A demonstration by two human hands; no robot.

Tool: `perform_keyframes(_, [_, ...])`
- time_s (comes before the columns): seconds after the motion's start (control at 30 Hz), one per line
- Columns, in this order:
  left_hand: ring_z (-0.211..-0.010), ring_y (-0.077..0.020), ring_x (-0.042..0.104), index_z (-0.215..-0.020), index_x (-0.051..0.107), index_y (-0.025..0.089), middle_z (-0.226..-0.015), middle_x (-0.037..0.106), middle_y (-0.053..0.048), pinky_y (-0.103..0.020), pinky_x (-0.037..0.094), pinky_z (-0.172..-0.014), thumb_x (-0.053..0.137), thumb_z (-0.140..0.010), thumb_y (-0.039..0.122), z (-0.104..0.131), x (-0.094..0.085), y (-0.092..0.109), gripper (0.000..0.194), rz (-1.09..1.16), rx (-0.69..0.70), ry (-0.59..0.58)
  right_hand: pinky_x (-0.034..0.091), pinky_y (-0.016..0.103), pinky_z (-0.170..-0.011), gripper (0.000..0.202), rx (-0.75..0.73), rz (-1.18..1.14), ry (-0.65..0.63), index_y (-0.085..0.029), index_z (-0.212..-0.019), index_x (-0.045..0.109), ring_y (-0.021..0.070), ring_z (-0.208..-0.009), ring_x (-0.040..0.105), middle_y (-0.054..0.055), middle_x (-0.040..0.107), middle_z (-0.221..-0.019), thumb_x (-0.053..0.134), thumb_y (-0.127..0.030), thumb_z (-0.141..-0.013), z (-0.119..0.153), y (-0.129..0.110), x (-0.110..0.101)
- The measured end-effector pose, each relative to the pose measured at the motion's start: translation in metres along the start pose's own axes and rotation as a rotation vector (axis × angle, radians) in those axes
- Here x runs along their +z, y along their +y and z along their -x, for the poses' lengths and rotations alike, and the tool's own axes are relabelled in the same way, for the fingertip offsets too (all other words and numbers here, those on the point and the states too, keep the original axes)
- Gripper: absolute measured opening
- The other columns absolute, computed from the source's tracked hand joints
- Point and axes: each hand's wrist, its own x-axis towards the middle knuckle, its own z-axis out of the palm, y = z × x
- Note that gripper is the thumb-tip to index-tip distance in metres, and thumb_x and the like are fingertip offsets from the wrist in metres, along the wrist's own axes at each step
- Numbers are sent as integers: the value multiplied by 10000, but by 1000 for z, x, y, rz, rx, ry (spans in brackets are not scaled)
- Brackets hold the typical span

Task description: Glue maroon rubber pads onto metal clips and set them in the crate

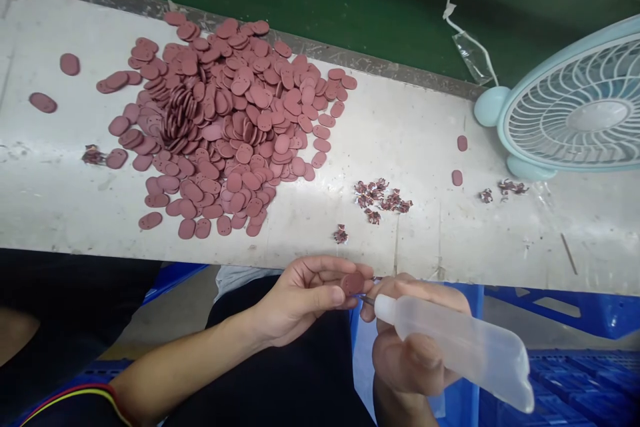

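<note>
Between thumb and fingers, my left hand [305, 297] pinches a flat reddish-brown oval piece [353, 283] in front of the table edge. My right hand [420, 347] is wrapped round a translucent squeeze bottle [460, 340] with a white cap. The thin tip of the bottle points left and meets the lower edge of the oval piece, or nearly so; I cannot tell if they touch. A large heap of similar oval pieces [245, 113], some with small holes, lies on the white table [410, 127]. Close above my hands are small clusters of dark brown and whitish bits [370, 193].
A light blue fan [590, 107] stands on the right, its white cord [473, 40] running up behind. Two loose oval pieces [462, 143] lie left of it. Blue crates [580, 380] are below at right. Another person's arm [17, 333] shows at the lower left.
</note>
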Motion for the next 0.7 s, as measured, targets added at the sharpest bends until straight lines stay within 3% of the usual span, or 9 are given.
perform_keyframes(0.13, [-1122, -187, 740, -1079, 792, 257, -1235, 779, -35, -223, 593, -905, 789, -852, 159, 0, 0, 4, 247, -23, 19, -10, 375, 263, -338, 320, 256, -349, 35, -283, -1008, 668, 135, -430, 502, -29, 546, -621, 630, -583, -905, -22, 4, -20])
perform_keyframes(0.2, [-1127, -195, 738, -1085, 791, 260, -1234, 779, -37, -221, 594, -901, 786, -855, 160, 0, -3, 7, 251, -46, 41, 4, 353, 202, -307, 352, 465, -692, 1, -248, -1027, 635, 97, -429, 486, -39, 523, -635, 573, -581, -931, -43, 19, -46])
perform_keyframes(0.27, [-1118, -198, 741, -1090, 790, 259, -1222, 783, -41, -218, 599, -888, 786, -855, 167, 1, -8, 12, 252, -76, 70, 32, 397, 161, -319, 357, 649, -1178, -34, -218, -1083, 575, 74, -449, 493, -59, 486, -658, 567, -546, -942, -66, 43, -76])
perform_keyframes(0.33, [-1114, -202, 743, -1092, 790, 255, -1223, 783, -46, -214, 603, -874, 778, -861, 171, 4, -15, 19, 246, -113, 107, 75, 435, 182, -329, 256, 829, -1541, -111, -217, -1024, 530, 78, -433, 477, -75, 435, -642, 546, -463, -954, -84, 68, -104])
perform_keyframes(0.43, [-1123, -210, 739, -1094, 790, 251, -1250, 771, -55, -207, 605, -857, 760, -875, 169, 10, -27, 30, 236, -169, 152, 152, 444, 214, -315, 187, 847, -1719, -189, -244, -935, 507, 94, -413, 473, -90, 413, -608, 604, -403, -918, -94, 89, -128])
perform_keyframes(0.5, [-1115, -215, 742, -1092, 790, 249, -1256, 768, -63, -209, 608, -844, 757, -877, 171, 15, -34, 37, 232, -196, 173, 204, 459, 204, -317, 255, 747, -1687, -217, -240, -966, 525, 94, -422, 496, -93, 436, -607, 685, -414, -871, -90, 87, -128])
perform_keyframes(0.57, [-1099, -214, 746, -1085, 791, 246, -1253, 768, -67, -212, 611, -832, 757, -877, 180, 18, -40, 42, 221, -210, 191, 249, 421, 166, -302, 370, 568, -1477, -193, -223, -1043, 552, 65, -404, 460, -94, 463, -628, 706, -500, -851, -79, 76, -118])
perform_keyframes(0.63, [-1096, -214, 747, -1080, 791, 246, -1253, 768, -68, -210, 612, -822, 761, -875, 188, 20, -43, 44, 215, -215, 206, 282, 315, 155, -262, 430, 378, -937, -138, -232, -1058, 587, 47, -353, 349, -101, 450, -613, 596, -630, -895, -65, 62, -100])
perform_keyframes(0.7, [-1093, -217, 747, -1079, 790, 244, -1252, 767, -73, -210, 611, -816, 768, -869, 193, 21, -45, 45, 217, -213, 212, 297, 269, 184, -279, 376, 280, -354, -103, -239, -998, 650, 59, -351, 313, -93, 452, -575, 581, -602, -931, -52, 51, -77])
